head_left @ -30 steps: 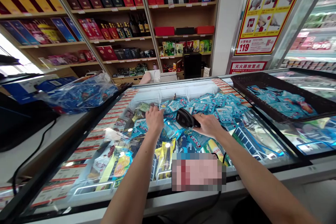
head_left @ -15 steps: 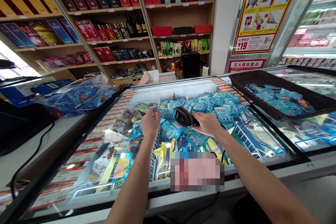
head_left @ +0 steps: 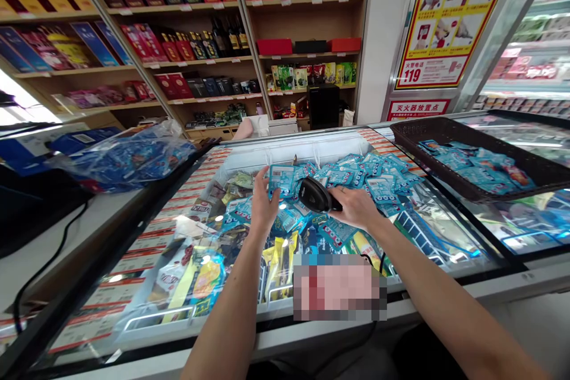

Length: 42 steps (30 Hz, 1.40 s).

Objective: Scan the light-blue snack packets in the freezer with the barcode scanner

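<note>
My right hand point(head_left: 354, 206) is wrapped round the handle of a black handheld barcode scanner point(head_left: 314, 195), its head pointing left over the pile. To the left, my left hand point(head_left: 264, 205) has its fingers and thumb at the left and lower edges of a light-blue snack packet point(head_left: 282, 178), whose printed panel faces me. Beneath both hands spreads a heap of similar blue packets point(head_left: 342, 177) on top of the chest freezer point(head_left: 276, 341). Yellow packets point(head_left: 279, 255) show between my forearms.
A dark brown tray point(head_left: 472, 187) with several blue packets stands at the right. At the left lies a clear plastic bag point(head_left: 129, 157) of blue packets. Shelves point(head_left: 307, 3) with boxes and bottles rise behind. A black cable point(head_left: 47, 249) hangs at the far left.
My left hand has turned and its fingers have spread from a closed pose, with a blue packet now facing me beside them. The scanner has shifted slightly right.
</note>
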Tool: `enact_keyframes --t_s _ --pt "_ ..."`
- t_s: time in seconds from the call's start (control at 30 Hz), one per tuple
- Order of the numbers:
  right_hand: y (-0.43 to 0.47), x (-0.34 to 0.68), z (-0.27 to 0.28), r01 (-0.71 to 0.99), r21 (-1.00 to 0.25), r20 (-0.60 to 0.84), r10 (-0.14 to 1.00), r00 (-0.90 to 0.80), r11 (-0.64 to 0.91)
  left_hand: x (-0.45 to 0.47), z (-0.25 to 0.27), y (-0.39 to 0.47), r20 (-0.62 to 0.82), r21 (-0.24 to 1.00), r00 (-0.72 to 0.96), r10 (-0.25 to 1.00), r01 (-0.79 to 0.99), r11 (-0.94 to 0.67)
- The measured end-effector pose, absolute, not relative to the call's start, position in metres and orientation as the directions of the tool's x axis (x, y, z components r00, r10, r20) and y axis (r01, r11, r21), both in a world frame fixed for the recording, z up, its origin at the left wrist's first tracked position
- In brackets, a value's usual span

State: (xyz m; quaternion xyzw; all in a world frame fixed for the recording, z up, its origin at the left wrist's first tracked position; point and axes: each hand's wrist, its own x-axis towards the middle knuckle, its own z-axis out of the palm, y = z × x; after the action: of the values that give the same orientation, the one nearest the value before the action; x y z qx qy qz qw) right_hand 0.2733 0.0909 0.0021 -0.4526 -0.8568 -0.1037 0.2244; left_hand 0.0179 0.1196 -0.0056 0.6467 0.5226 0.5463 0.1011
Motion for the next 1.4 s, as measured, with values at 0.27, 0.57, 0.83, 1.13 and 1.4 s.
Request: enact_keyframes --t_s 0.27,0.57,0.83,1.13,1.4 --pt "0.089 0.271 -0.001 0.804 -0.048 0.542 0.691 -0.478 0.593 0.017 -0.005 0.119 0.524 0.591 0.013 0.851 0.714 -0.375" --pt "0.089 0.270 0.000 0.804 -0.051 0.530 0.699 -0.481 0.592 0.022 -0.002 0.114 0.500 0.542 0.022 0.866 0.772 -0.333" --pt "0.089 0.270 0.001 0.816 -0.039 0.528 0.706 -0.473 0.576 0.024 0.000 0.112 0.513 0.499 0.054 0.856 0.793 -0.349" --pt "0.089 0.270 0.001 0.815 -0.030 0.517 0.707 -0.483 0.578 0.026 0.001 0.109 0.514 0.470 0.081 0.854 0.806 -0.360" --pt "0.090 0.269 0.000 0.824 -0.026 0.509 0.717 -0.477 0.566 0.027 0.002 0.108 0.500 0.443 0.087 0.862 0.829 -0.341"
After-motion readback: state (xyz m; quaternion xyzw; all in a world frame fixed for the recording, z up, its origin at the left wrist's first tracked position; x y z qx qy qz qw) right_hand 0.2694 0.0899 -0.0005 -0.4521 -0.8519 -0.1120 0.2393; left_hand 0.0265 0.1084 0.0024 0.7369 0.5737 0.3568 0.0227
